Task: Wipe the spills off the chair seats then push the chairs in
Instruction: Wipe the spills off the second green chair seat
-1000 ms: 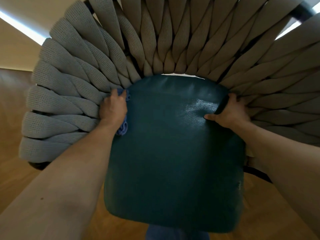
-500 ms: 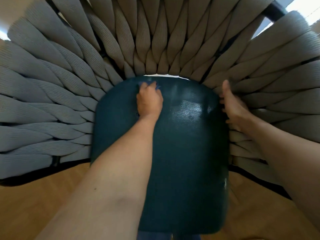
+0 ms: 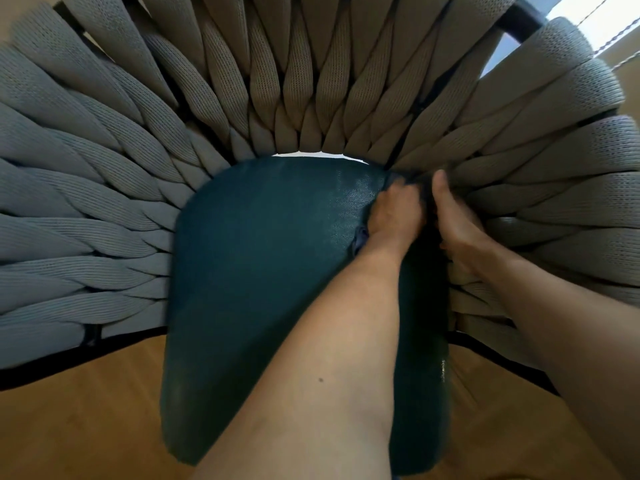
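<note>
Wiping is in progress at the upper right corner of the seat, the dark teal cushion that fills the middle of the frame. The left hand lies on this corner with its fingers curled over a blue cloth, of which only a small fold shows under the wrist, at the right of centre. The right hand is just beside it, at the right edge of the cushion, with its fingers stretched forward against the woven straps; it holds nothing that I can see, and it seems to press the straps away so the cloth can reach the border. I see no spill on the visible part of the cushion, only a light shine near the upper right, so I judge that the wiping of this seat is close to its end, but the arms hide a good part of the surface. The pushing in is not yet done, and no table is in view, so how far the chair must go cannot be told. Counted: one chair, one cushion, one cloth, two hands. The task speaks of several chairs, but others do not show. Below the chair lies the wooden floor, at the lower left and lower right.
</note>
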Action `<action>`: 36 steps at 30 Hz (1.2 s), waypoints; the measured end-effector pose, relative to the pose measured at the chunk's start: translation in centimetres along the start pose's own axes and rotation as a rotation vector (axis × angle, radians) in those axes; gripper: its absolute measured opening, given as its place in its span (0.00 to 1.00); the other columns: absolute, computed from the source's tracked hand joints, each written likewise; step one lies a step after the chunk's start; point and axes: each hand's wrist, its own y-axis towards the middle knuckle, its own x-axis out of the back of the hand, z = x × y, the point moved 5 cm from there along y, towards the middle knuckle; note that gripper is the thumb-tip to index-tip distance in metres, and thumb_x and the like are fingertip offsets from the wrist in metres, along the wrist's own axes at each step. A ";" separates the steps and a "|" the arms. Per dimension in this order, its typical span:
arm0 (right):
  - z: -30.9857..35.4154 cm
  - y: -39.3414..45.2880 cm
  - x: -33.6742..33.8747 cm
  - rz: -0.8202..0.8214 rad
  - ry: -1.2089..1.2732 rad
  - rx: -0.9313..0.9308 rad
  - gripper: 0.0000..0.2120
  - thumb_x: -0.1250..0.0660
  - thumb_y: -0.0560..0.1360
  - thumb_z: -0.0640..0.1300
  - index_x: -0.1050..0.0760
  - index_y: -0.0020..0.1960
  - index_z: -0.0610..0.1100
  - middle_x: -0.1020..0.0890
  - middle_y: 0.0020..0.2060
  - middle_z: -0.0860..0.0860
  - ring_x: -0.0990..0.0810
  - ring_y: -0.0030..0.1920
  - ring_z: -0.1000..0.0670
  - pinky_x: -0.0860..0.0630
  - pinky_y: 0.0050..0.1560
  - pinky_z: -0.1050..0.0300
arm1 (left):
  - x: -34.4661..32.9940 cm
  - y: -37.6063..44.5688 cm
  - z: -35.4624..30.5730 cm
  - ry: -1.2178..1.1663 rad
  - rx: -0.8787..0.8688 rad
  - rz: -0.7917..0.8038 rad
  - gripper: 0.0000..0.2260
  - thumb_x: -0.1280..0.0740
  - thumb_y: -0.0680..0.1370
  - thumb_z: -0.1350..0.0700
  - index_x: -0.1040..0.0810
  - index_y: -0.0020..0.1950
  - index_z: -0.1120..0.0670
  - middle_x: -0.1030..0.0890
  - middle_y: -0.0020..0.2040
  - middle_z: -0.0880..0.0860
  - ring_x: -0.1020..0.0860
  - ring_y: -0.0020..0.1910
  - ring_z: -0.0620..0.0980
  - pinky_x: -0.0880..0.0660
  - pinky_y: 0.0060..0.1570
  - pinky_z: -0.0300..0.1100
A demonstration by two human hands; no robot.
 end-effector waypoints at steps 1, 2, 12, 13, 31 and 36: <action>-0.1 -0.2 0.0 -0.017 -0.005 0.004 0.30 0.54 0.80 0.69 0.29 0.71 0.56 0.24 0.68 0.52 0.26 0.67 0.49 0.31 0.71 0.46 | -0.2 -0.2 -0.3 0.006 -0.013 0.034 0.13 0.40 0.79 0.52 0.19 0.58 0.53 0.25 0.56 0.59 0.22 0.52 0.64 0.23 0.50 0.52; -0.2 -0.3 0.1 -0.039 -0.013 0.002 0.30 0.54 0.79 0.70 0.28 0.70 0.56 0.22 0.65 0.52 0.24 0.64 0.49 0.29 0.68 0.46 | -0.4 -0.4 -0.6 0.009 -0.027 0.065 0.13 0.40 0.80 0.52 0.19 0.58 0.54 0.25 0.57 0.59 0.23 0.52 0.64 0.24 0.50 0.52; -2.2 -3.6 0.6 -0.177 -0.001 -0.068 0.27 0.51 0.82 0.65 0.28 0.69 0.49 0.22 0.65 0.47 0.25 0.66 0.45 0.31 0.63 0.54 | -1.5 -4.7 -1.5 0.076 -0.186 0.280 0.14 0.37 0.78 0.55 0.23 0.61 0.58 0.23 0.58 0.59 0.22 0.53 0.62 0.23 0.51 0.52; -2.3 -4.3 0.7 -0.172 -0.005 -0.071 0.26 0.50 0.83 0.64 0.28 0.69 0.47 0.22 0.64 0.47 0.25 0.65 0.45 0.31 0.60 0.55 | -1.7 -5.3 -1.5 0.079 -0.193 0.323 0.14 0.37 0.78 0.55 0.24 0.62 0.57 0.22 0.58 0.59 0.22 0.52 0.61 0.23 0.50 0.52; -7.3 -17.5 3.0 0.036 0.397 0.068 0.31 0.23 0.72 0.39 0.33 0.71 0.47 0.24 0.66 0.46 0.25 0.66 0.49 0.27 0.68 0.50 | 3.6 -17.0 -1.6 -0.833 0.070 0.466 0.17 0.39 0.74 0.73 0.22 0.55 0.55 0.19 0.50 0.54 0.22 0.49 0.47 0.25 0.53 0.41; -6.8 -22.8 5.3 0.025 0.449 0.048 0.27 0.25 0.72 0.36 0.29 0.69 0.43 0.22 0.50 0.48 0.21 0.55 0.48 0.22 0.58 0.56 | 5.8 -22.6 -4.3 -0.915 0.092 0.517 0.09 0.34 0.70 0.63 0.23 0.50 0.55 0.21 0.45 0.53 0.23 0.46 0.49 0.26 0.49 0.41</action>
